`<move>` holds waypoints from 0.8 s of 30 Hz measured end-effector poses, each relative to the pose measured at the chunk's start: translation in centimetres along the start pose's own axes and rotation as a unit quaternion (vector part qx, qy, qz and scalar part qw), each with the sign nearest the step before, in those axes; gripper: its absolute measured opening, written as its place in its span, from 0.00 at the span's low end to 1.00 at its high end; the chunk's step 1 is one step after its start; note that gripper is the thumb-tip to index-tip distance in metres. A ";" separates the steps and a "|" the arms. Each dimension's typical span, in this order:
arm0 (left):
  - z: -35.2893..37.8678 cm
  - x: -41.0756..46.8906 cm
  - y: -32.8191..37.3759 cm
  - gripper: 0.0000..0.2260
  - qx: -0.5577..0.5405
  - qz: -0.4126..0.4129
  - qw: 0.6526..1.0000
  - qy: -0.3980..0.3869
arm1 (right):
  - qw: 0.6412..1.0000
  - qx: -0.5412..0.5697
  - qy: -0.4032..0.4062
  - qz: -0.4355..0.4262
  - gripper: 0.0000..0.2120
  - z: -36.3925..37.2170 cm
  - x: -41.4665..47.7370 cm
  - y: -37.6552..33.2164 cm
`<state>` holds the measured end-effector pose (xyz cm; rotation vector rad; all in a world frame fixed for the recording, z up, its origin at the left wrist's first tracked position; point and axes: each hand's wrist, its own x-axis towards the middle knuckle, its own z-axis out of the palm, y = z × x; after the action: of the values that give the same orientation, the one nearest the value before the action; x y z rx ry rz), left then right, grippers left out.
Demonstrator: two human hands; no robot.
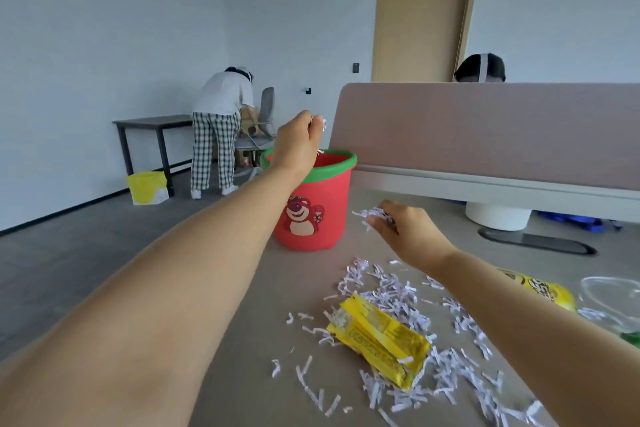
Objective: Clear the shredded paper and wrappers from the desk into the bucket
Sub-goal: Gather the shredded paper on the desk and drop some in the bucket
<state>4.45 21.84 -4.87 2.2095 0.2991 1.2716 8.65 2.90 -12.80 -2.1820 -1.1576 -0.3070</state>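
A red bucket (320, 204) with a green rim and a bear picture stands on the grey desk (263, 340) at its far left edge. My left hand (296, 144) hovers over the bucket's rim, pinching a few white paper shreds (320, 122). My right hand (405, 230) is to the right of the bucket, above the desk, closed on a tuft of shredded paper (372, 214). Loose shredded paper (391, 291) is scattered over the desk in front. A yellow wrapper (379, 340) lies on the shreds. A second yellow wrapper (543, 291) lies at the right, partly behind my right forearm.
A clear plastic wrapper (613, 298) lies at the right edge. A pink divider panel (485, 128) runs along the desk's back, with a person's head behind it. Another person (218, 128) bends at a dark table across the room, near a yellow bag (147, 187).
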 end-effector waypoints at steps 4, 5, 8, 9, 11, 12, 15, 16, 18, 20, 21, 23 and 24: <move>1.1 3.0 -0.7 0.12 0.061 -0.012 0.998 -0.016 | 1.000 0.015 0.018 -0.010 0.12 0.0 0.9 0.1; 1.7 3.7 -1.5 0.13 0.068 -0.018 0.997 -0.030 | 1.000 0.016 0.024 -0.011 0.12 0.0 1.1 0.2; 3.3 5.0 -3.9 0.16 0.084 -0.049 0.992 -0.079 | 0.999 0.020 0.035 -0.006 0.12 -0.1 1.8 0.8; 3.7 5.3 -4.4 0.17 0.090 -0.067 0.988 -0.107 | 0.999 0.020 0.037 -0.007 0.13 -0.1 1.9 1.0; 3.9 5.6 -4.8 0.17 0.123 -0.087 0.969 -0.196 | 0.999 0.013 0.037 -0.004 0.17 0.1 2.2 1.1; 3.7 5.6 -4.6 0.18 0.147 -0.093 0.953 -0.248 | 0.999 0.010 0.033 -0.002 0.17 0.2 2.4 1.1; 3.1 5.9 -3.9 0.20 0.199 -0.094 0.917 -0.331 | 0.999 0.011 0.030 0.007 0.16 0.6 3.1 1.4; 3.0 5.9 -3.7 0.20 0.198 -0.100 0.915 -0.337 | 0.999 0.013 0.034 0.007 0.14 0.6 3.3 1.4; 2.9 5.8 -3.8 0.18 0.198 -0.086 0.914 -0.344 | 0.999 0.016 0.044 0.000 0.12 0.7 3.7 1.5; 3.1 5.7 -4.3 0.13 0.186 -0.054 0.925 -0.328 | 0.999 0.017 0.049 -0.007 0.12 0.9 3.9 1.5; 3.1 5.5 -4.5 0.11 0.171 -0.042 0.936 -0.304 | 0.999 0.018 0.049 -0.009 0.12 1.0 4.0 1.5; 2.9 5.1 -4.6 0.11 0.139 -0.034 0.959 -0.247 | 0.998 0.021 0.051 -0.009 0.13 1.3 4.1 1.5; 2.7 4.9 -4.5 0.14 0.131 -0.035 0.966 -0.222 | 0.998 0.023 0.053 -0.008 0.13 1.4 4.1 1.5</move>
<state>9.66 26.76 -4.97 2.6061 0.3797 0.7000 12.07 5.86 -12.57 -2.0911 -1.1128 -0.3939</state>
